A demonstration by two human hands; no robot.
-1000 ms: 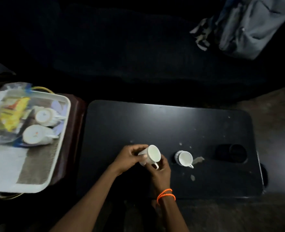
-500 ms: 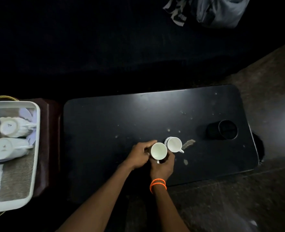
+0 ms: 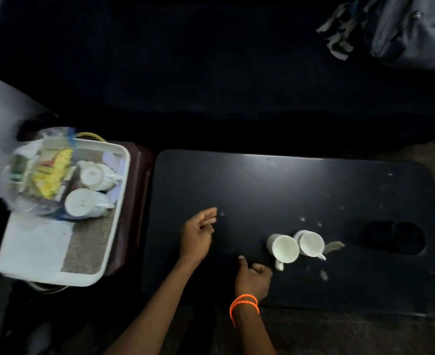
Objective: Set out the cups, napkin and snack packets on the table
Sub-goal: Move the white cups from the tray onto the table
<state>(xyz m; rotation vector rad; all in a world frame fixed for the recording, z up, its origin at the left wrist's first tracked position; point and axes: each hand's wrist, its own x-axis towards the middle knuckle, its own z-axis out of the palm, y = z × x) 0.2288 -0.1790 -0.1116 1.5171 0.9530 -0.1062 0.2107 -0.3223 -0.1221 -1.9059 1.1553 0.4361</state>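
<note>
Head view — nearer cup [image 3: 283, 248] sits just beside the empty right hand [image 3: 252, 278].

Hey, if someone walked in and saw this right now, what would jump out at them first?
Probably the two white cups side by side on the dark table, bright against it, right of both open hands, the left hand and the right hand with its orange bracelet. Next, the white tray beside the table's left end, holding two more cups, a bag of yellow snack packets and a white napkin.
</note>
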